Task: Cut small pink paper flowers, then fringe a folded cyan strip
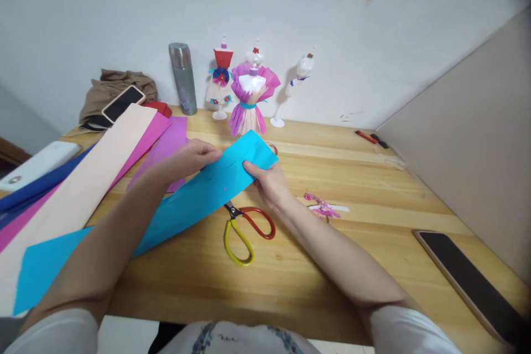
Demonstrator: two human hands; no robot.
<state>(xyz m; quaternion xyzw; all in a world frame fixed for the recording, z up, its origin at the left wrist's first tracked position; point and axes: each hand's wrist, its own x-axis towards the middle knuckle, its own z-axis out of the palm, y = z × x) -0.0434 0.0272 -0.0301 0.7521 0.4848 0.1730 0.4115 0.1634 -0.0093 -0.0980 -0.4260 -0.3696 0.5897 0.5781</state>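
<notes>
A long strip of blue crepe paper [194, 196] stretches from the lower left up to the middle of the table. My right hand [267, 181] grips its far end, thumb on top and fingers underneath. At the strip's upper edge, my left hand [197, 156] is closed on the paper with thumb and forefinger. Scissors [236, 213] with one red and one yellow handle lie beneath the strip, their blades mostly hidden by it. Beyond my hands stands a small dress form [251, 86] in a purple and cream paper dress.
Folded cream paper [108, 160] and purple paper [179, 133] lie at the left. A thermos [183, 80] and more dress forms [223, 77] stand by the wall. Pink scraps [323, 206], a red marker [366, 136] and a phone [468, 282] are at the right.
</notes>
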